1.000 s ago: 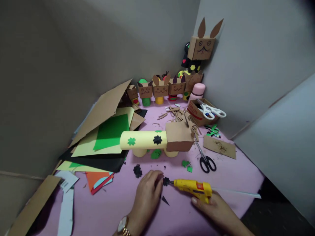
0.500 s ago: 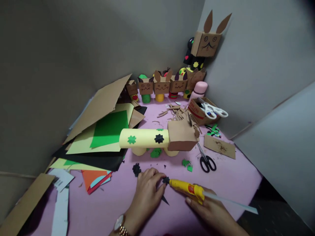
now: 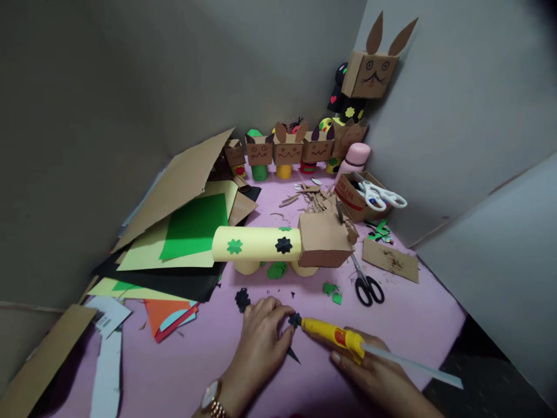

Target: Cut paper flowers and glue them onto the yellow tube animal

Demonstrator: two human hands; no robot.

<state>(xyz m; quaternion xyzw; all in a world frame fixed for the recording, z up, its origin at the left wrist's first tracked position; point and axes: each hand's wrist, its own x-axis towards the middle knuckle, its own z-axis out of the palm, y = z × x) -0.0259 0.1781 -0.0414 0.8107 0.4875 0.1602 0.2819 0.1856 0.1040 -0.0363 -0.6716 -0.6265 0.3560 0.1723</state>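
My left hand [image 3: 261, 342] pinches the small black paper flower cutout [image 3: 295, 319] between thumb and forefinger, low over the pink table [image 3: 413, 302] near its front edge. My right hand [image 3: 374, 377] is wrapped closed round the yellow hot-glue gun [image 3: 333, 335], its nozzle at the flower. I'd judge a small dab is best, with my fingertips kept clear of the hot tip.

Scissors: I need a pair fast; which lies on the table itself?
The black-handled pair, flat on the pink table; the white-handled pair rests on the box.
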